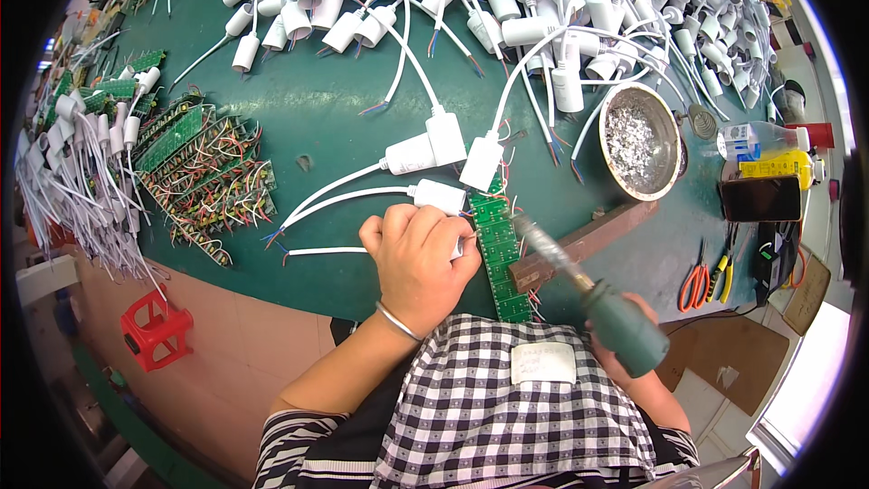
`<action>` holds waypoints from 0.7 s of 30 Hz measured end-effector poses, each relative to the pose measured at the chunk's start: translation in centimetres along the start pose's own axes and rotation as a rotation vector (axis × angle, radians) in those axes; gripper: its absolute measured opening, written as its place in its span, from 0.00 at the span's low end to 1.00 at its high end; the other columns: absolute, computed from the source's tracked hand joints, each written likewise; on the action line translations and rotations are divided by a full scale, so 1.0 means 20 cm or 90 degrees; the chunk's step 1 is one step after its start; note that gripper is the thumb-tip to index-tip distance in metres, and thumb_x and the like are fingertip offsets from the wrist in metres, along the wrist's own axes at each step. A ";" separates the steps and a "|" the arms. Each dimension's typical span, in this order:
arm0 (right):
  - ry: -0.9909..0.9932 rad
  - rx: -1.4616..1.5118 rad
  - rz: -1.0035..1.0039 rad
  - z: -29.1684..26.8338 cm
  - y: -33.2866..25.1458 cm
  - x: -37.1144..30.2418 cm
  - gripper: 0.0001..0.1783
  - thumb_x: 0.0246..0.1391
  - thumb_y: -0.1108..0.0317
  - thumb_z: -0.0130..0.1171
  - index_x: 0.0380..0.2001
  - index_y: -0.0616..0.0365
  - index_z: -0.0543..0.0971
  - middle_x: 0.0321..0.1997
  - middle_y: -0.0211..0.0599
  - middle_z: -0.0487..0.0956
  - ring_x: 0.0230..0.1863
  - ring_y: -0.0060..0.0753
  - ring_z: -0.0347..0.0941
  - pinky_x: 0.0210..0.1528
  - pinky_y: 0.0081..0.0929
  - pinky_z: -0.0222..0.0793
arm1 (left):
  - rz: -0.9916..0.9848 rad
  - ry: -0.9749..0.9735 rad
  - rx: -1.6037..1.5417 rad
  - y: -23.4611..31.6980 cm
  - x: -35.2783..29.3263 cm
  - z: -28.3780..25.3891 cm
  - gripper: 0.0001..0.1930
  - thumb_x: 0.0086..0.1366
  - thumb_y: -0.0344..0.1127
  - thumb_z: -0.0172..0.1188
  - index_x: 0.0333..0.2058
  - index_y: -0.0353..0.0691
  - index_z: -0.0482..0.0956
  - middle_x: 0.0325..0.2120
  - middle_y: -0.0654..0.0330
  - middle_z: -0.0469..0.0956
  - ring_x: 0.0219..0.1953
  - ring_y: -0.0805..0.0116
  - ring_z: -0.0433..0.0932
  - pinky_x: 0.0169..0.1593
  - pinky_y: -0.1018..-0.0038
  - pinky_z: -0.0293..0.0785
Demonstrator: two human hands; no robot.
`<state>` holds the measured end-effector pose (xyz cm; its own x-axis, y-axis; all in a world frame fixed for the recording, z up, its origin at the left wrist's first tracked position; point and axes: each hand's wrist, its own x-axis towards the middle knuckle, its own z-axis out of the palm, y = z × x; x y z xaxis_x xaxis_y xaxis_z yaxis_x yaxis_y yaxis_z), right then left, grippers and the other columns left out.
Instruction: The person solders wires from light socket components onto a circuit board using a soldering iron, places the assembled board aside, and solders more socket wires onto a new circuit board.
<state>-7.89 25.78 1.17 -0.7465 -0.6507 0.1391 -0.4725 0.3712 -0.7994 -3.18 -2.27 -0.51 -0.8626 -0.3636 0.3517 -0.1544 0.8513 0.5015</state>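
A strip of green circuit boards [497, 258] lies before me, with thin wires along its edges. My left hand [416, 258] is closed in a pinch at the strip's left edge. Between its fingers shows part of a white lamp holder, whose cord [326, 251] comes out to the left; the fingertips hide the wire ends. My right hand [608, 362] is wrapped round the dark green handle of a soldering iron [631, 330], which partly covers it. The iron's metal shaft slants up-left, its tip close to the strip. Three corded white lamp holders [444, 138] rest beside and over the strip's far end.
A brown bar [579, 244] lies right of the strip, below a round bowl of silvery scraps [641, 140]. White corded lamp holders [543, 0] heap at the back. Wired boards [208, 177] lie left. Orange-handled pliers [695, 285], yellow-handled cutters [720, 279] and a phone [762, 199] are right.
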 end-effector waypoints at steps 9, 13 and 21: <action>0.132 0.221 0.274 -0.05 -0.04 -0.06 0.25 0.51 0.59 0.55 0.50 0.60 0.66 0.33 0.32 0.75 0.35 0.26 0.73 0.36 0.24 0.69 | -0.003 -0.004 0.011 0.00 0.00 0.00 0.08 0.40 0.30 0.63 0.22 0.50 0.74 0.23 0.71 0.68 0.34 0.68 0.66 0.43 0.66 0.52; 0.388 0.163 0.191 -0.13 -0.02 0.04 0.25 0.52 0.59 0.52 0.50 0.62 0.67 0.34 0.34 0.74 0.27 0.23 0.68 0.28 0.17 0.63 | 0.008 0.000 0.011 0.00 -0.01 0.00 0.08 0.41 0.31 0.63 0.22 0.50 0.74 0.24 0.70 0.68 0.35 0.68 0.66 0.43 0.66 0.52; 0.224 0.122 0.182 -0.14 -0.06 0.06 0.29 0.52 0.52 0.55 0.51 0.64 0.69 0.23 0.32 0.73 0.20 0.17 0.62 0.23 0.14 0.53 | -0.021 -0.053 -0.045 0.00 -0.01 -0.07 0.10 0.44 0.33 0.65 0.27 0.48 0.74 0.28 0.69 0.71 0.37 0.66 0.67 0.45 0.66 0.51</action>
<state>-9.51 26.29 3.93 -0.9623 -0.2651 0.0604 -0.1548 0.3518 -0.9232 -2.29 -2.68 0.42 -0.8952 -0.3557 0.2684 -0.1515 0.8095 0.5672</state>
